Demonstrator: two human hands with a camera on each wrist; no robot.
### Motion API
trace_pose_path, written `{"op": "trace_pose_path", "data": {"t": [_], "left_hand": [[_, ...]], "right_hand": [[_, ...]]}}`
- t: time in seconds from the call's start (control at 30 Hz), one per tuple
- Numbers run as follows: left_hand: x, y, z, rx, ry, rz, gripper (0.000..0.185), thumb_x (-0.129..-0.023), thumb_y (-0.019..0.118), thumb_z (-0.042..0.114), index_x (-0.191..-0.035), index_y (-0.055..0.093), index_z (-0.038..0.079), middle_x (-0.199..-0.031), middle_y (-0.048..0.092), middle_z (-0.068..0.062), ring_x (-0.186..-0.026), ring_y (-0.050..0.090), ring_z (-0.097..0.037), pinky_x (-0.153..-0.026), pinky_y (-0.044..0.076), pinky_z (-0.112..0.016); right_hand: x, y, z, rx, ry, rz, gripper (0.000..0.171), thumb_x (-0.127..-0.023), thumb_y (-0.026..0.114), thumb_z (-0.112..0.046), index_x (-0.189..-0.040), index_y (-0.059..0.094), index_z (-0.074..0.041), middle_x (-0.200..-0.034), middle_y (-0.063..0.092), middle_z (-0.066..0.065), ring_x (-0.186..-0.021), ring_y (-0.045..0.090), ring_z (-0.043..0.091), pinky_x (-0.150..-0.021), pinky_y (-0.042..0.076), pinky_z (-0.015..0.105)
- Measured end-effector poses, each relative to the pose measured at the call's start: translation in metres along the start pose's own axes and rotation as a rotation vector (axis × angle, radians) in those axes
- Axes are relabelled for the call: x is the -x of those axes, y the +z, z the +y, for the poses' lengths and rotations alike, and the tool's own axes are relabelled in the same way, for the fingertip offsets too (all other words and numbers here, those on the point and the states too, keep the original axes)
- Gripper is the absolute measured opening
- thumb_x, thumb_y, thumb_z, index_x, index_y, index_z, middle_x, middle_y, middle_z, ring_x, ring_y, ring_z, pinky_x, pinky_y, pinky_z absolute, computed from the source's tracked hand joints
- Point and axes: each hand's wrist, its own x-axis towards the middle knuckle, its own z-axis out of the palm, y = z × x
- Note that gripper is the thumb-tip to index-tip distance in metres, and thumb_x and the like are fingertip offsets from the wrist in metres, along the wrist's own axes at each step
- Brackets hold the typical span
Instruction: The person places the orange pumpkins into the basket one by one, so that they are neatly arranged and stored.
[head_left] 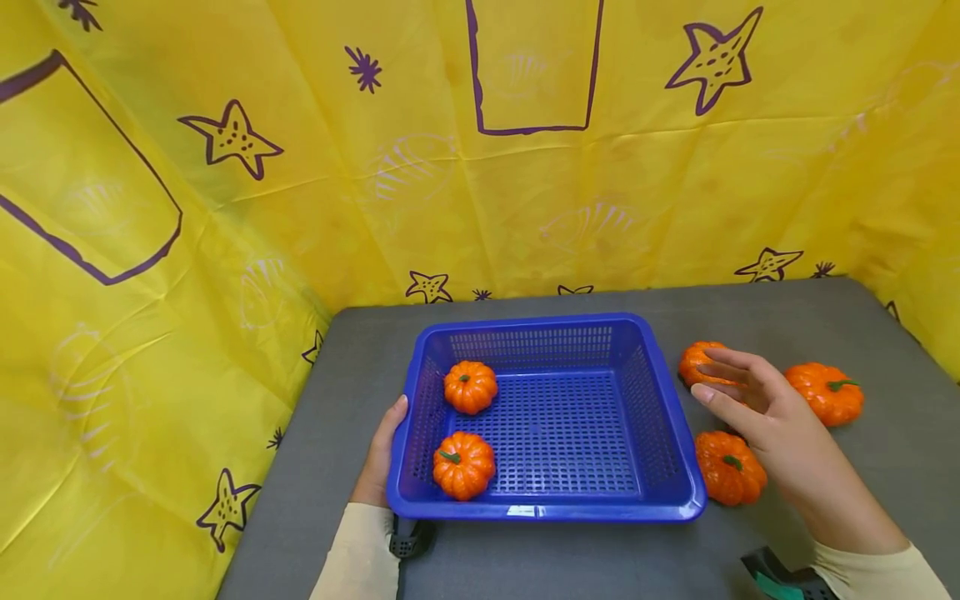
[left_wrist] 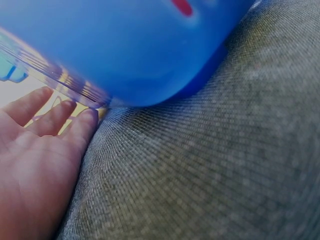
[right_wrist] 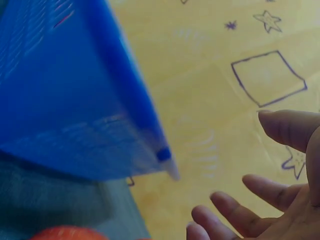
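Note:
A blue plastic basket [head_left: 667, 392] stands on the grey table, with two small orange pumpkins inside along its left part, the back pumpkin [head_left: 470, 387] and the front pumpkin [head_left: 463, 466]. My left hand [head_left: 381, 458] rests against the basket's left side; in the left wrist view its fingers [left_wrist: 62, 112] reach fairly straight to the outer wall. To the right of the basket my right hand [head_left: 772, 425] hovers with fingers spread, holding nothing. Around it lie a front pumpkin [head_left: 730, 471], a right pumpkin [head_left: 828, 394] and a back pumpkin [head_left: 696, 360] partly hidden behind the fingers.
A yellow cloth [head_left: 517, 200] with purple starfish drawings hangs behind the table and along both sides. Grey table surface [head_left: 540, 554] shows in front of the basket. Dark straps with devices sit at both wrists.

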Motion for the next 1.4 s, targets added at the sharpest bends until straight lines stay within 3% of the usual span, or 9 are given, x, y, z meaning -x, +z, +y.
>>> {"op": "trace_pose_path", "data": {"t": [0.17, 0.43, 0.77, 0.97, 1.13, 1.23, 1.4], "left_hand": [[-0.001, 0.0, -0.001, 0.0, 0.0, 0.0, 0.077, -0.109, 0.046, 0.061, -0.168, 0.037, 0.013, -0.155, 0.057, -0.017, -0.132, 0.061, -0.031, -0.111, 0.049, -0.048], [0.0, 0.0, -0.001, -0.009, -0.002, 0.005, 0.076, -0.109, 0.045, 0.061, -0.168, 0.037, 0.014, -0.156, 0.056, -0.017, -0.133, 0.06, -0.031, -0.111, 0.049, -0.048], [0.003, 0.001, 0.001, -0.02, -0.012, 0.007, 0.076, -0.109, 0.044, 0.063, -0.17, 0.035, 0.019, -0.165, 0.046, -0.018, -0.14, 0.055, -0.034, -0.112, 0.048, -0.049], [0.002, 0.001, 0.001, -0.027, -0.009, 0.0, 0.076, -0.109, 0.043, 0.062, -0.17, 0.035, 0.017, -0.164, 0.047, -0.019, -0.138, 0.056, -0.034, -0.111, 0.048, -0.049], [0.002, 0.0, 0.0, -0.033, -0.008, 0.005, 0.076, -0.109, 0.044, 0.062, -0.169, 0.036, 0.016, -0.16, 0.051, -0.018, -0.136, 0.058, -0.033, -0.11, 0.049, -0.049], [0.001, -0.001, 0.0, -0.026, -0.007, 0.003, 0.077, -0.109, 0.044, 0.062, -0.169, 0.036, 0.015, -0.159, 0.053, -0.018, -0.135, 0.059, -0.032, -0.111, 0.049, -0.049], [0.0, -0.001, 0.0, -0.031, -0.003, 0.002, 0.077, -0.109, 0.044, 0.062, -0.169, 0.036, 0.014, -0.157, 0.055, -0.017, -0.134, 0.059, -0.032, -0.11, 0.049, -0.049]], "right_hand": [[0.007, -0.004, 0.014, 0.039, 0.044, 0.026, 0.056, -0.112, 0.066, -0.027, -0.162, 0.044, -0.014, -0.153, 0.05, 0.012, -0.117, 0.057, 0.002, -0.086, 0.048, 0.015], [0.017, -0.011, 0.033, 0.022, 0.045, 0.036, 0.051, -0.111, 0.067, -0.024, -0.157, 0.048, -0.011, -0.132, 0.063, -0.015, -0.114, 0.062, -0.001, -0.085, 0.053, 0.017], [0.026, -0.014, 0.048, 0.052, 0.017, 0.056, 0.039, -0.111, 0.067, -0.023, -0.149, 0.058, -0.018, -0.132, 0.064, -0.015, -0.114, 0.062, 0.0, -0.087, 0.046, 0.013], [0.032, -0.01, 0.054, 0.08, 0.037, 0.069, 0.037, -0.111, 0.068, -0.021, -0.146, 0.06, -0.011, -0.125, 0.068, -0.017, -0.11, 0.062, -0.003, -0.085, 0.046, 0.012], [0.036, 0.0, 0.063, 0.112, 0.049, 0.069, 0.044, -0.109, 0.07, -0.02, -0.147, 0.058, 0.0, -0.12, 0.07, -0.014, -0.107, 0.061, -0.004, -0.082, 0.047, 0.013], [0.038, 0.005, 0.068, 0.128, 0.056, 0.064, 0.051, -0.108, 0.072, -0.023, -0.15, 0.056, 0.001, -0.127, 0.068, -0.01, -0.111, 0.057, -0.005, -0.083, 0.045, 0.014], [0.04, 0.009, 0.075, 0.134, 0.1, 0.024, 0.058, -0.108, 0.073, -0.029, -0.156, 0.052, -0.004, -0.147, 0.061, 0.014, -0.118, 0.047, -0.008, -0.087, 0.036, 0.012]]}}
